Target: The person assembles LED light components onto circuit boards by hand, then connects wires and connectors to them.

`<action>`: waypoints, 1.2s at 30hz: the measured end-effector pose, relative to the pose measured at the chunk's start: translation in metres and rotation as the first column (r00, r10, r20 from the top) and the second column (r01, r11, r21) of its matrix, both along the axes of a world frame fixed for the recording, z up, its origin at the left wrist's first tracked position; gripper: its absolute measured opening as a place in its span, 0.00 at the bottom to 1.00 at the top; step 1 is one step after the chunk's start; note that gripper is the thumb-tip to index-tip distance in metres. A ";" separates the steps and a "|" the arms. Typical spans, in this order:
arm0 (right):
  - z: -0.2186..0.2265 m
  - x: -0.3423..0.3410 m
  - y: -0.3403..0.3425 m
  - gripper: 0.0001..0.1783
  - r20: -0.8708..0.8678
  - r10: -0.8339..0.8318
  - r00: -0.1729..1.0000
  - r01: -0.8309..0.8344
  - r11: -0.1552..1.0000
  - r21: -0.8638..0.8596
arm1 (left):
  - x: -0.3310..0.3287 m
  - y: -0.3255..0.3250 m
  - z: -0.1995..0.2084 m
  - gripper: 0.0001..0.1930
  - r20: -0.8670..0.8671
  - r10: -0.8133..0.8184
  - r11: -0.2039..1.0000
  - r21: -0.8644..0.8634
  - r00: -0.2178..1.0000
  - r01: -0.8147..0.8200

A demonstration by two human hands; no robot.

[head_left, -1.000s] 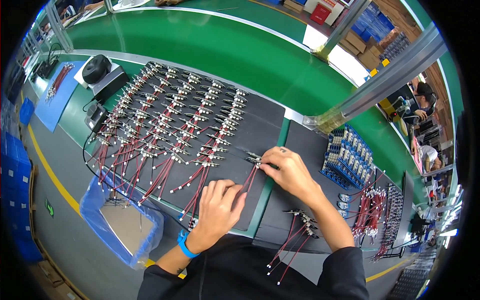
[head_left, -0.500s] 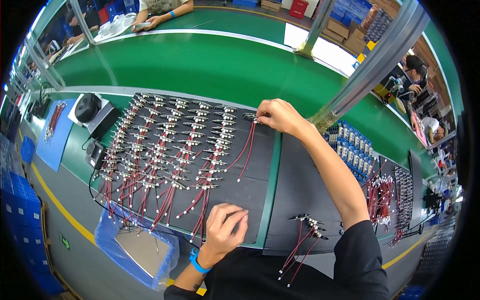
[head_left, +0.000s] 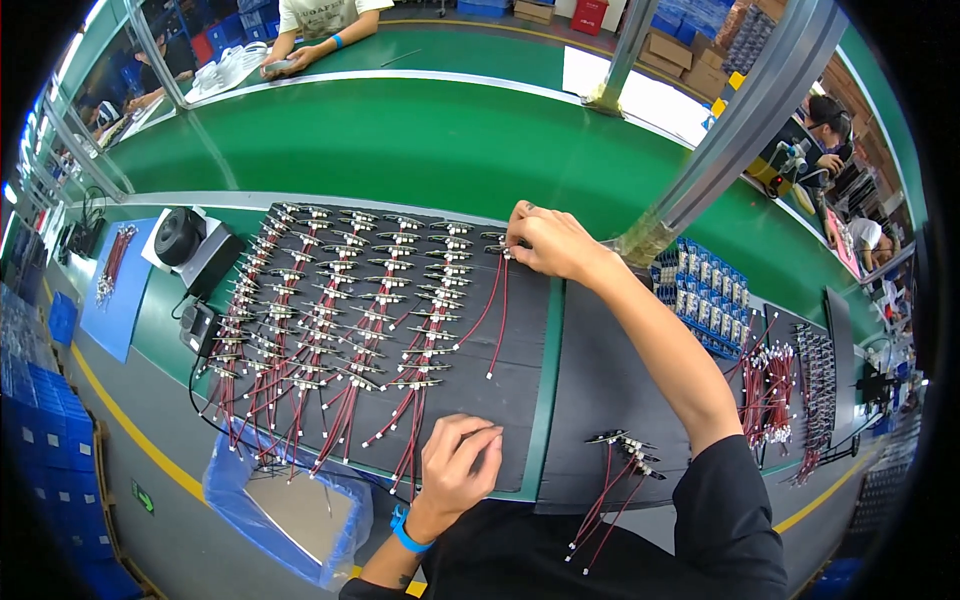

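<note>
My right hand [head_left: 548, 240] is closed, its fingertips pinching a small circuit board [head_left: 495, 247] at the far edge of the black mat. Red and dark wires [head_left: 497, 315] with white end plugs trail from that board toward me. The fingers partly cover where the wires join it. To its left lie several columns of wired boards [head_left: 398, 265], their leads pointing toward me. My left hand [head_left: 460, 467] hovers over the near edge of the black mat [head_left: 487, 400], fingers loosely bent and apart, nothing visible in them.
A few wired boards [head_left: 632, 455] lie near my right arm. Beyond it are a stack of blue boards [head_left: 705, 300] and a wire bundle [head_left: 768, 390]. A metal post [head_left: 725, 140] rises behind. A lined blue bin [head_left: 290, 515] stands below the table's near left edge.
The view has shifted slightly. My right hand stays at the same board, its fingers a little changed in pose. My left hand keeps nearly the same place.
</note>
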State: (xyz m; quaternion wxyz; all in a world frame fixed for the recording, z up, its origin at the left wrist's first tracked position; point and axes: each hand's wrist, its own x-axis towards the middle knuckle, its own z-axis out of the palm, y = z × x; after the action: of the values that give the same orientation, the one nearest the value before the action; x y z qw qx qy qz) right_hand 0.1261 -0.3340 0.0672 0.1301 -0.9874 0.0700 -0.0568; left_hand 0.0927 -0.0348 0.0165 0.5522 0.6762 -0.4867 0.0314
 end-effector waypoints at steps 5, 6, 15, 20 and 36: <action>-0.003 0.002 0.001 0.06 0.047 -0.031 0.998 0.031 1.000 0.004 | -0.001 0.000 0.000 0.08 -0.009 0.001 1.000 -0.002 1.000 -0.001; -0.002 0.000 0.001 0.06 0.034 -0.027 0.999 0.027 1.000 0.008 | -0.001 -0.001 -0.001 0.08 -0.009 -0.003 1.000 -0.002 1.000 0.003; -0.006 -0.034 0.052 0.15 -0.016 0.219 0.976 -0.218 0.976 0.020 | 0.001 0.000 -0.002 0.09 -0.012 0.009 1.000 -0.014 1.000 -0.009; -0.012 -0.052 0.064 0.16 -0.050 0.229 0.972 -0.229 0.973 0.013 | 0.002 -0.002 0.001 0.09 -0.009 -0.017 1.000 -0.013 1.000 0.017; 0.020 -0.075 0.068 0.10 -0.045 0.158 0.986 -0.150 0.978 0.145 | -0.003 0.002 -0.001 0.08 -0.084 -0.028 0.999 -0.045 0.996 0.024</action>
State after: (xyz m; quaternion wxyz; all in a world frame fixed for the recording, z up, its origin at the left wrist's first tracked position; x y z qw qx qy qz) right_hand 0.0509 -0.2657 0.0876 0.2015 -0.9794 0.0010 -0.0137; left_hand 0.0896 -0.0330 0.0152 0.5875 0.6581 -0.4708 0.0062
